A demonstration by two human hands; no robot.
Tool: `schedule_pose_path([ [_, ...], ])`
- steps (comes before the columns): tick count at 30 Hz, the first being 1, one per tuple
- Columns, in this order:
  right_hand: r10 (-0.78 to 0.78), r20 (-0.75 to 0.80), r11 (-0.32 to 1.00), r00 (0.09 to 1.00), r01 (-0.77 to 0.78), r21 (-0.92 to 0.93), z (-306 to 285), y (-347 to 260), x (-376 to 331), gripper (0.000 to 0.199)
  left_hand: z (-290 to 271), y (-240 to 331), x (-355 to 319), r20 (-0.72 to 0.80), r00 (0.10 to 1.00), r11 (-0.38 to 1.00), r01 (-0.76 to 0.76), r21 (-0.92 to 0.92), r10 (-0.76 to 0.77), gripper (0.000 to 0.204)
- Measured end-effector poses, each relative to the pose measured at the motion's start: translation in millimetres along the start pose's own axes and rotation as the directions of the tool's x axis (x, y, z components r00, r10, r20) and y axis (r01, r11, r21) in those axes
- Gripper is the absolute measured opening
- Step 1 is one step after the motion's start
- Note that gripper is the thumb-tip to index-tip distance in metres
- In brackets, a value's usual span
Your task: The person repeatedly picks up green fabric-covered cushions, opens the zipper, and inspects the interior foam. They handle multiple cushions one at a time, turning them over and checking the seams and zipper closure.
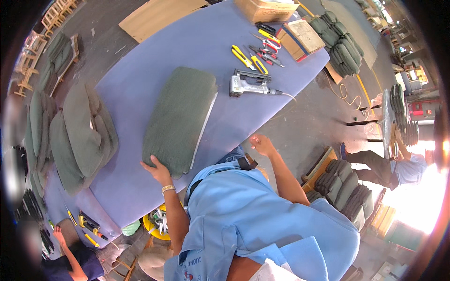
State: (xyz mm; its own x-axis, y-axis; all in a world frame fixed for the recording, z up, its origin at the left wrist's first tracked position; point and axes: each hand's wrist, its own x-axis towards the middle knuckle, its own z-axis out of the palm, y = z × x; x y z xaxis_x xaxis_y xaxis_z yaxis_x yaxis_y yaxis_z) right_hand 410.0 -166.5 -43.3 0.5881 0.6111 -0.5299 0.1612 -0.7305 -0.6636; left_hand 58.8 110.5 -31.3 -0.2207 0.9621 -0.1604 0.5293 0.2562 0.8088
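A dark green padded cushion panel point(180, 119) lies on the blue-grey covered table point(124, 79), a thin white edge showing along its right side. My left hand point(159, 172) rests on the panel's near left corner, fingers spread. Off the table's near edge, my right hand point(264, 145) is held in the air with its fingers loosely bent, and I see nothing in it. A staple gun point(246, 85) with an air hose lies right of the panel. Beyond it are yellow cutter knives point(243, 57), red-handled scissors point(270, 44) and pliers point(267, 56).
Green cushions point(84, 136) are piled at the table's left. Cardboard boxes point(267, 10) stand at its far end. More stacked cushions point(340, 44) lie beyond right, others point(342, 187) near right. One co-worker point(403, 166) is at the right, another's arm point(70, 253) at lower left.
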Motion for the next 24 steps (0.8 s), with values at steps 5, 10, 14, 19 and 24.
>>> schedule_pose_path([
  [5,-0.057,-0.04,0.998,0.998,0.058,0.027,-53,2,29,0.025,3,29,-13,-0.042,0.993,0.993,0.109,0.037,-0.107,0.083],
  [10,-0.197,-0.142,0.976,0.97,0.181,-0.119,-118,-31,56,0.018,-4,44,-23,-0.107,0.986,0.991,0.131,-0.005,-0.13,0.083],
  [14,-0.348,-0.293,0.933,0.891,0.296,-0.206,-146,-56,101,0.026,-1,40,-39,-0.182,0.981,0.996,0.074,0.046,-0.064,0.084],
  [19,-0.556,-0.084,0.75,0.827,0.456,-0.478,-140,-84,154,0.046,34,5,-76,-0.328,0.928,0.983,0.179,-0.028,-0.179,0.083],
  [24,-0.572,0.062,0.66,0.818,0.504,-0.557,-117,-95,191,0.054,48,18,-100,-0.337,0.892,0.953,0.272,-0.134,-0.302,0.083],
])
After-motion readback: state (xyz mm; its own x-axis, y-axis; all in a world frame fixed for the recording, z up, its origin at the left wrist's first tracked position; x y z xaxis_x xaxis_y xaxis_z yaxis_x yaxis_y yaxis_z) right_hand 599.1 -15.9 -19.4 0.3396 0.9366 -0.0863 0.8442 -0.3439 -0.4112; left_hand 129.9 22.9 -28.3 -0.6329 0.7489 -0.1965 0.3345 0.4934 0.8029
